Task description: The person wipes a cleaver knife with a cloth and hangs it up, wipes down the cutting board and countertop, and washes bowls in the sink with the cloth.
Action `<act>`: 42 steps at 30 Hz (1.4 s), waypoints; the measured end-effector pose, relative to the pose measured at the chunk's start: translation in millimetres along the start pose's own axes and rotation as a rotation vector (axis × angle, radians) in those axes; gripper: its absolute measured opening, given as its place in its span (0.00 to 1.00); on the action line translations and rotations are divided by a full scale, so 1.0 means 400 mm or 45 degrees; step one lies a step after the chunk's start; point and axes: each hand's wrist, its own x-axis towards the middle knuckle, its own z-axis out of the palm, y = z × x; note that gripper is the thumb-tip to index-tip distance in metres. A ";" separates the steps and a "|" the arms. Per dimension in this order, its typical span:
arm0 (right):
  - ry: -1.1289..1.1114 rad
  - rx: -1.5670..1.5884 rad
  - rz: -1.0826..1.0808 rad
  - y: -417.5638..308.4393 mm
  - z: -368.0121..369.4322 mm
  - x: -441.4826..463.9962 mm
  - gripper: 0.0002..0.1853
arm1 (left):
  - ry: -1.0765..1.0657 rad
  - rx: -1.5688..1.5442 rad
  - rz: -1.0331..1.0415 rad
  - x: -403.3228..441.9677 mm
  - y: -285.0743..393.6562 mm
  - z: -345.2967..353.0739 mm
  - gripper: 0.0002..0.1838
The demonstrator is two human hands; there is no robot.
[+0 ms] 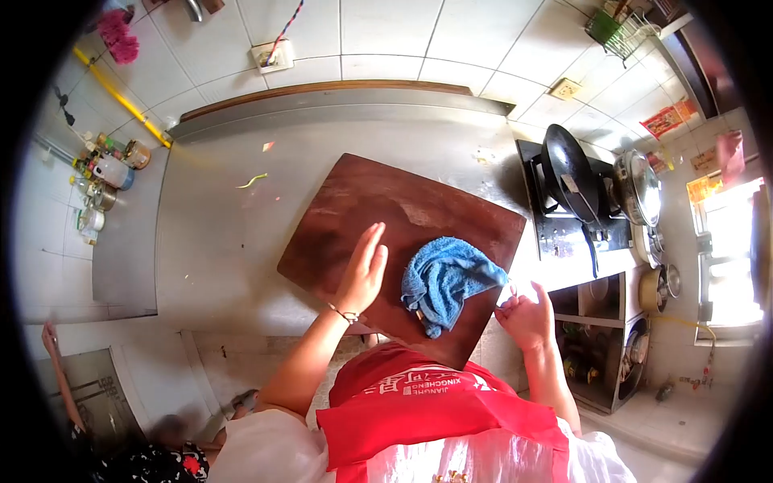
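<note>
A crumpled blue cloth (451,278) lies on the right part of a dark reddish-brown board (338,209), one corner pointing toward my right hand. My left hand (362,274) is over the board, left of the cloth, its fingers stretched out with nothing in them; a bracelet circles the wrist. Just past the board's right edge is my right hand (525,318), thumb raised and apart, other fingers loosely curled. It is close to the cloth's corner, and no grip on it shows. Glare whitens the spot between them.
The board rests at an angle on a metal counter (217,233) with a few scraps (254,181). To the right, a black wok (570,173) and a lidded pot (638,187) stand on a stove (551,233). Jars (113,171) stand far left. Another person (173,451) is at lower left.
</note>
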 end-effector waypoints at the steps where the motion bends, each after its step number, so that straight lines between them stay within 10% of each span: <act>1: 0.012 0.025 -0.005 0.002 0.002 0.000 0.21 | 0.003 0.250 0.228 0.006 0.006 0.008 0.23; 8: 0.035 0.012 -0.067 0.013 0.022 0.001 0.21 | -0.545 0.615 0.832 0.054 0.049 0.142 0.21; 13: 0.138 0.143 0.024 0.028 0.049 -0.027 0.19 | 0.038 0.915 0.067 0.180 -0.185 -0.100 0.15; 16: 0.035 0.104 0.020 0.028 0.039 -0.023 0.20 | 0.456 0.856 0.036 0.162 -0.298 -0.232 0.15; 24: 0.151 -0.144 -0.180 -0.010 0.038 -0.040 0.20 | -0.380 0.006 0.759 0.008 0.125 0.275 0.18; 29: 0.162 -0.148 -0.167 -0.044 0.032 -0.080 0.17 | -0.424 0.294 1.055 0.178 0.117 0.411 0.16; 35: 0.156 -0.147 -0.286 -0.086 0.069 -0.146 0.18 | 0.104 0.442 0.207 0.393 -0.133 0.124 0.04; 42: 0.110 -0.265 -0.422 -0.099 0.109 -0.152 0.18 | 0.127 0.457 0.377 0.078 -0.099 0.045 0.10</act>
